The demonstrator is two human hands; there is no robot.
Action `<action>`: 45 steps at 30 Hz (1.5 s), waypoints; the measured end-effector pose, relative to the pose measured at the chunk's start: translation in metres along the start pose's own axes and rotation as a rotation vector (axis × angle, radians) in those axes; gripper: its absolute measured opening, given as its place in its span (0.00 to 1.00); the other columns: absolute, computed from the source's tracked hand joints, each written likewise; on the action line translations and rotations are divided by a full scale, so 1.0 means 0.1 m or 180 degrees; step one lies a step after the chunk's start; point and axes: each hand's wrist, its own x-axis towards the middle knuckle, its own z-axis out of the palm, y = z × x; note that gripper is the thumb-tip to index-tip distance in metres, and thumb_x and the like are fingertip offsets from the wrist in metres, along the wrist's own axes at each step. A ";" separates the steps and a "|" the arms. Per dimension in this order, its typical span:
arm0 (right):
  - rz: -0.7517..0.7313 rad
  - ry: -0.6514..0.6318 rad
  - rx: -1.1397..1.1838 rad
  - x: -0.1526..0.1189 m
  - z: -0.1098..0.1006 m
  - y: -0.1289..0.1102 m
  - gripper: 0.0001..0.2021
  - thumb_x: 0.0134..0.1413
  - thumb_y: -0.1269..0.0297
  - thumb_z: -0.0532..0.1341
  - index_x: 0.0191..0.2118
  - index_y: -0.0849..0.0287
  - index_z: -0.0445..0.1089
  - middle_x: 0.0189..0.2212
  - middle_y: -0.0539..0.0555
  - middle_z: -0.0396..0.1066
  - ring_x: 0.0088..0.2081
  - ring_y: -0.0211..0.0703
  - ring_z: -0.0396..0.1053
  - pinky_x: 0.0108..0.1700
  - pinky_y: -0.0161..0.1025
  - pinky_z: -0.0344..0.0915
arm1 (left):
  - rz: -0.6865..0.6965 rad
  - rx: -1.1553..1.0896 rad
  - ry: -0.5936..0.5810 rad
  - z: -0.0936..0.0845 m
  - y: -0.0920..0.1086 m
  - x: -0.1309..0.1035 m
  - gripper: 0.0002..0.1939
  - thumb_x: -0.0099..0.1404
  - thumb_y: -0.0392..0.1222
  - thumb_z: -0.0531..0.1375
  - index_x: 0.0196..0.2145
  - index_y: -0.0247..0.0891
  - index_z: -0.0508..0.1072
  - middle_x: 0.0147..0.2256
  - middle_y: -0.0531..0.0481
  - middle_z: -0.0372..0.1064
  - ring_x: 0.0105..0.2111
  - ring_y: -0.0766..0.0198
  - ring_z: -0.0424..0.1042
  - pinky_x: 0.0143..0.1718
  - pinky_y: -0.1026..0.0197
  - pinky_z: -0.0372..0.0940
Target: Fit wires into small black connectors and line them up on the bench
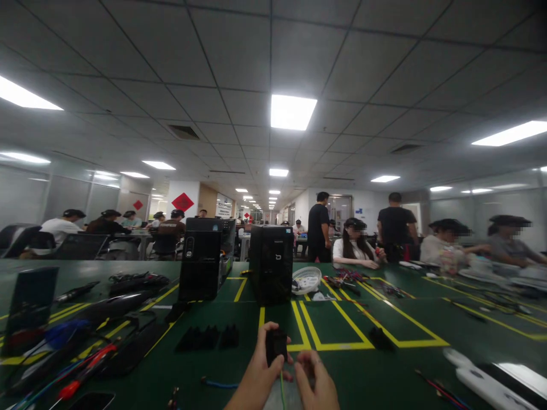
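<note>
Head view, tilted high: mostly ceiling, with both hands low at the bottom edge over a green surface [205, 376] marked with yellow tape lines.

Best handled by keeping the small black part [276, 345] steady in one grip and letting the other set of fingers do the fine work close beneath it; judged from the pose, also worth lowering the gaze so the work sits nearer the middle of the view, and keeping the thin green wire [282, 387] slack rather than pulled.

Left hand [258, 376]: fingers curled and closed around the small black part, held upright just above the surface, in front of the yellow lines. Right hand [315, 380]: fingers bent and drawn together beside the part, fingertips near its lower edge; cannot tell whether pinching the wire or merely touching near it, since the contact is blurred. Thin green wire seen running down between the two hands toward the bottom edge.

Around: a row of small black pieces [209, 338] lying to the left, two black computer towers [270, 263] standing farther back, a white basket [306, 279] just beside the right tower, red-handled tools [85, 370] at lower left, a white power strip [487, 381] at lower right. Other people seated and standing along the far side, well apart from these hands.
</note>
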 end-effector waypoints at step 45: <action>0.0517 -0.0198 0.1220 -0.02 -0.11 -0.23 0.29 0.43 0.50 0.63 0.52 0.56 0.63 0.52 0.59 0.67 0.56 0.54 0.61 0.58 0.47 0.57 | -0.0454 -0.2251 0.0531 0.49 -0.16 0.01 0.15 0.56 0.50 0.60 0.37 0.36 0.70 0.28 0.45 0.73 0.23 0.59 0.71 0.28 0.57 0.62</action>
